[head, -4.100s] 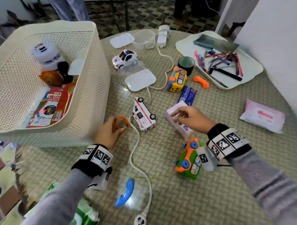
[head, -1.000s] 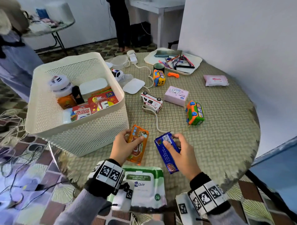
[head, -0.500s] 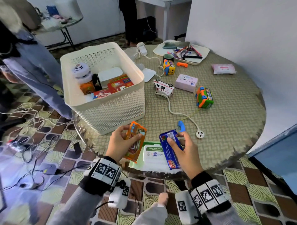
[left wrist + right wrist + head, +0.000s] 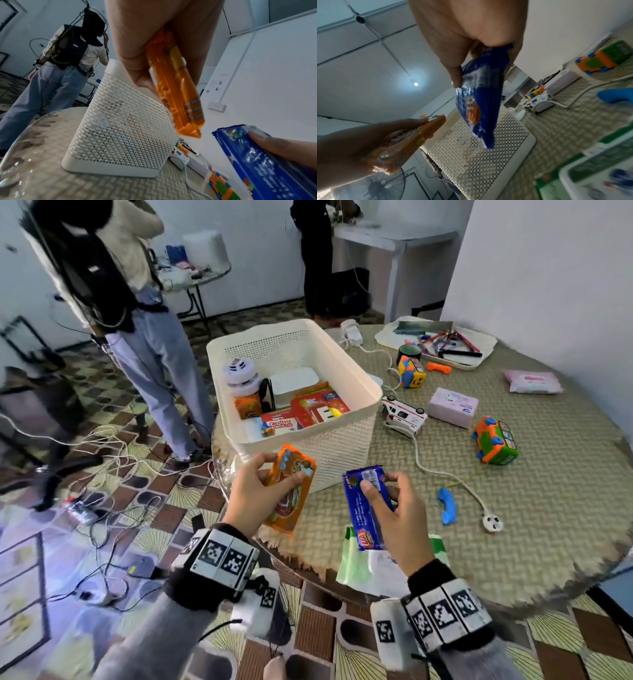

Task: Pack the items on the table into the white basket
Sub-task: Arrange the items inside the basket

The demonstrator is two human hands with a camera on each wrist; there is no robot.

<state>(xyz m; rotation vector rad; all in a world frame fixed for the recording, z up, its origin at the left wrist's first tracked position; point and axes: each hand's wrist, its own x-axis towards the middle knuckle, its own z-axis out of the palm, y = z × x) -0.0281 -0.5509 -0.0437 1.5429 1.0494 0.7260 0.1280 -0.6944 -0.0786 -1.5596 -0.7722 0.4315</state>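
l hand [image 4: 255,494] grips orange pack [image 4: 291,491] (r hand [image 4: 399,513]: blue pack [image 4: 364,508]).

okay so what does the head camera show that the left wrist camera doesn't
Only the head view: inside the white basket, the color pencils box, the pink tissue pack and the right hand. Only the left wrist view: wall sockets. Both: the left hand holding the orange packet, and the blue packet.

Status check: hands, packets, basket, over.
Left hand grips orange packet, right hand grips blue packet. Both held in front of white basket, not in yet. Nothing blocking the basket mouth.
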